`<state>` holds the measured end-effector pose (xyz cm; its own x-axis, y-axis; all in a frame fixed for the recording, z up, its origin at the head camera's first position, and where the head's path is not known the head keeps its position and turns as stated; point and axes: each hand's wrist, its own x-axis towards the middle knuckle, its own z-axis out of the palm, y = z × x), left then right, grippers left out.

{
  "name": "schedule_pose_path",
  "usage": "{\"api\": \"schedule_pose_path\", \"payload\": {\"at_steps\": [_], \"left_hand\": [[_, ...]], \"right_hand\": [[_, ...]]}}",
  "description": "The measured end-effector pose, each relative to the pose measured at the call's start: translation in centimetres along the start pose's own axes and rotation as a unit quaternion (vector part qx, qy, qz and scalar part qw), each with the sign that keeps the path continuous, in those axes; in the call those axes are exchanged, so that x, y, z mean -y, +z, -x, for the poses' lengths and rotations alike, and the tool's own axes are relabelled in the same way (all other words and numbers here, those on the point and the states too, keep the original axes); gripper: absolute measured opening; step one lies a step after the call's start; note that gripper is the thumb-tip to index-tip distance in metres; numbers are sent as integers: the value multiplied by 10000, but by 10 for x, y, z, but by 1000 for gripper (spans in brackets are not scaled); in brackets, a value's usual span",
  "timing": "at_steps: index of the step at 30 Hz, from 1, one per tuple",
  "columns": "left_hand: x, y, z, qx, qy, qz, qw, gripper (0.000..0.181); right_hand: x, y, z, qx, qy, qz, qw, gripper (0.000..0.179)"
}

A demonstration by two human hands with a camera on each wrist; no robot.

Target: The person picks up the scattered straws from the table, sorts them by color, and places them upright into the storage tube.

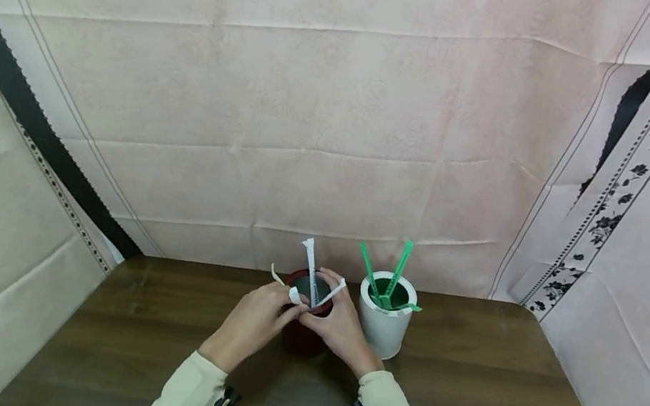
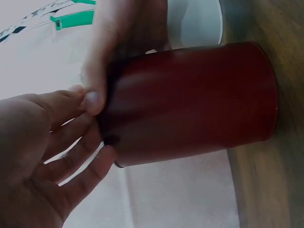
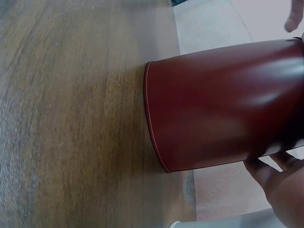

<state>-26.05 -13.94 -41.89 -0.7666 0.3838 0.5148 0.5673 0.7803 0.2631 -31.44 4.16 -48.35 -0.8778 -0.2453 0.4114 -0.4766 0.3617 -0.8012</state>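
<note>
A dark red cylindrical holder (image 2: 190, 104) stands on the table, with several white plastic bag clips (image 1: 310, 258) poking out of its top. My left hand (image 1: 259, 315) is at the left of its rim, thumb and forefinger pinching a white clip (image 1: 294, 295); the tips are partly hidden. In the left wrist view the other fingers reach to the holder's edge. Around the right side of the rim curls my right hand (image 1: 345, 330), gripping the holder. Its thumb (image 2: 95, 90) lies close to the left fingertips.
Just right of the red holder stands a white holder (image 1: 383, 333) with a dark green inside. Green bag clips (image 1: 397, 274) stick out of it, one hanging over the rim. A pale cloth (image 1: 317, 100) hangs behind the brown wooden table (image 1: 481, 390).
</note>
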Motion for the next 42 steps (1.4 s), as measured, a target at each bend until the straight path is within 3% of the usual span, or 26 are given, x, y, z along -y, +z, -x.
{"api": "schedule_pose_path", "payload": {"at_steps": [3, 7, 15, 20, 25, 29, 33, 36, 39, 42], "left_hand": [[-2, 2, 0, 178, -138, -2, 9997, 22], [-8, -3, 1, 156, -136, 205, 9996, 36], [-14, -9, -3, -553, -60, 779, 9954, 17], [-15, -2, -5, -676, -2, 877, 9939, 12], [-16, -1, -7, -704, -174, 1117, 9911, 16], [-16, -6, -4, -1018, -420, 1330, 9850, 20], [-15, -13, 5, -1456, -603, 1454, 9768, 22], [-15, -17, 14, -1666, -704, 1410, 9733, 24], [-16, -22, 22, -1780, -771, 1098, 9748, 30], [-15, -26, 29, -1852, -742, 636, 9778, 41]], "right_hand": [[-1, -1, 2, 17, -90, 18, 10000, 75], [-1, -6, 4, -27, -118, 8, 9999, 75], [-1, -16, 3, -127, 45, 110, 9998, 77], [-2, -20, 5, -83, 135, 224, 9996, 77], [-2, -24, 6, -90, 151, 72, 9998, 79], [0, -28, 9, 27, 470, 82, 9989, 96], [9, -35, 26, 402, 1000, 476, 9930, 114], [25, -48, 48, 583, 1056, 902, 9886, 110], [47, -66, 69, 452, 768, 1427, 9857, 95], [66, -87, 88, -66, 62, 2064, 9784, 73]]}}
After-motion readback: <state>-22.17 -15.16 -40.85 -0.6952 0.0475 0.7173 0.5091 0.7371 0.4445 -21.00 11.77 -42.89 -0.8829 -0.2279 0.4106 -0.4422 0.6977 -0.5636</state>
